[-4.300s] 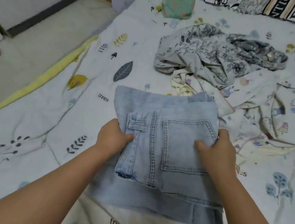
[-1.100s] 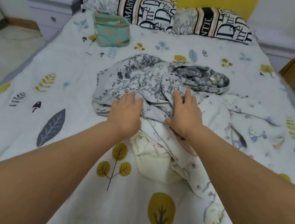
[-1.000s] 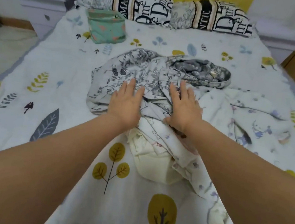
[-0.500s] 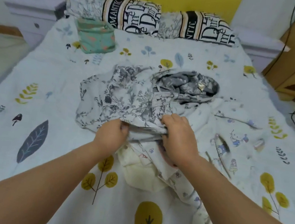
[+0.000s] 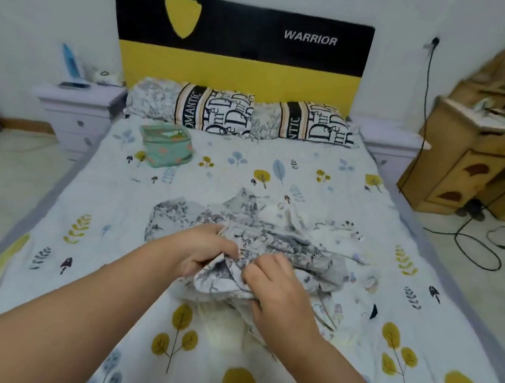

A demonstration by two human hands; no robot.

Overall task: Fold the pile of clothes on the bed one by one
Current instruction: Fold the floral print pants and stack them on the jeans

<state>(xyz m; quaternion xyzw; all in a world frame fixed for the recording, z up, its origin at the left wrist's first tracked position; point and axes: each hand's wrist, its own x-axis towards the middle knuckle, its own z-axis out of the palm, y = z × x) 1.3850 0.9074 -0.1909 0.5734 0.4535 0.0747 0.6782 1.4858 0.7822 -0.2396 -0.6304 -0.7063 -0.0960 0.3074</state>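
A grey floral garment (image 5: 273,244) lies bunched in the middle of the bed (image 5: 136,209), on top of a pile of other clothes. My left hand (image 5: 206,253) grips its near edge and lifts it slightly. My right hand (image 5: 277,292) pinches the same fabric just to the right, the two hands close together. Under it lie a white garment with small cartoon prints (image 5: 334,314) and a cream piece (image 5: 223,323), partly hidden by my right forearm.
A folded green patterned cloth (image 5: 166,147) sits near the two lettered pillows (image 5: 222,114) at the headboard. White nightstands flank the bed; a wooden dresser (image 5: 481,160) and floor cables (image 5: 475,245) are at the right.
The folded jeans have gone out of view. My hands went from flat on the floral garment to gripping it and pulling it toward me; the view tilted up to the headboard.
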